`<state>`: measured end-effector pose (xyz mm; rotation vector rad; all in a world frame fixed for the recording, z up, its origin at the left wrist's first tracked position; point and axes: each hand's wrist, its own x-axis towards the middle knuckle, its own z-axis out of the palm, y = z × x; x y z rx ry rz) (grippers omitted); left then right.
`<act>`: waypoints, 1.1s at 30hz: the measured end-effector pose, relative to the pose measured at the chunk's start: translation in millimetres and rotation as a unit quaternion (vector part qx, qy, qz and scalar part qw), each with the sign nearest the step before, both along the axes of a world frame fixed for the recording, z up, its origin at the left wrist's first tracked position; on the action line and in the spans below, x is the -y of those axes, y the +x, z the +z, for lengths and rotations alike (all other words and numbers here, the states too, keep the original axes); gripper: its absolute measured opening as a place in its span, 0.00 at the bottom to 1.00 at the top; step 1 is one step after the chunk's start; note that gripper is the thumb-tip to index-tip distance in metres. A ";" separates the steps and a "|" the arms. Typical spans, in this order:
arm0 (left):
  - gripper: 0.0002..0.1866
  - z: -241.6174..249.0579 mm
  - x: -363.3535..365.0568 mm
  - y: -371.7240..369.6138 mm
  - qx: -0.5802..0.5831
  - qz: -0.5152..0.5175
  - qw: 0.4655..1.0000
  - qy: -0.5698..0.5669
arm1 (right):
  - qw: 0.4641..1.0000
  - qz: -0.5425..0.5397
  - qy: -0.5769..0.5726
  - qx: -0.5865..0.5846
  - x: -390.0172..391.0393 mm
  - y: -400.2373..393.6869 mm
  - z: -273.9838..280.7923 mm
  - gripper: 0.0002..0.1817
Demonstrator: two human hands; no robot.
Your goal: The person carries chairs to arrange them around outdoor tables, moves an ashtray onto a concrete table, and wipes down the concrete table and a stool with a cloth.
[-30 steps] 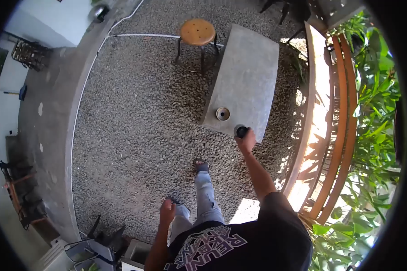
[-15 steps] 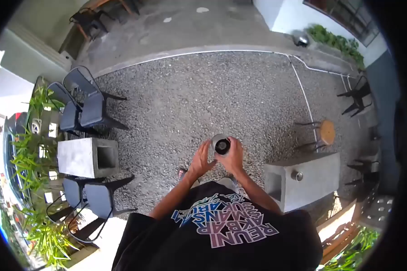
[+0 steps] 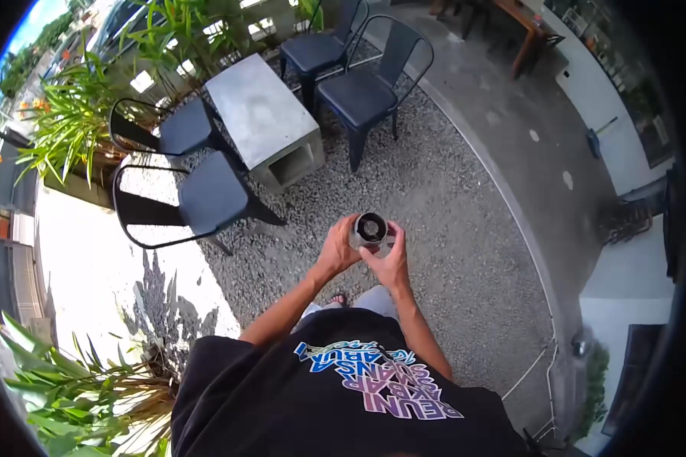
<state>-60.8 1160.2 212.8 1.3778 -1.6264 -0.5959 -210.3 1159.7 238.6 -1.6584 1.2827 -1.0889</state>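
dark-rimmed container [image 3: 370, 228], cup-like, is held near the middle of the frame, its round opening facing up towards the camera. the left hand [image 3: 338, 249] grasps it from the left with curved fingers; the right hand [image 3: 391, 264] clasps the other side, its thumb against the near wall. what lies inside is too small to make out. below is gravel [image 3: 457, 266], with a sandalled foot [image 3: 338, 300] just under the hands in the frame. a loosened grip could let the container slip onto the stones, and a sharp tilt of the wrists could tip out anything loose in it. a dark metal chair [image 3: 213, 194] at left, near a hollow concrete block [image 3: 263, 103], could catch a leg if the person steps that way unwatching.
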 end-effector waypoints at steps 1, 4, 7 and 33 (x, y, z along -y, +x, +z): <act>0.39 6.9 10.9 11.2 0.010 0.054 0.998 0.015 | 1.000 0.012 -0.008 -0.023 14.5 11.4 -0.4 0.40; 0.40 -0.3 52.1 45.0 -0.058 0.114 0.989 0.074 | 0.998 0.040 0.024 -0.041 55.3 41.6 -9.7 0.40; 0.40 -18.4 104.1 77.0 -0.054 0.230 0.968 0.082 | 0.995 0.086 0.041 -0.024 105.9 61.6 -47.0 0.38; 0.41 -322.4 595.9 529.5 -0.004 0.591 0.793 0.149 | 0.737 -0.078 0.374 -0.558 336.4 -49.3 -179.7 0.42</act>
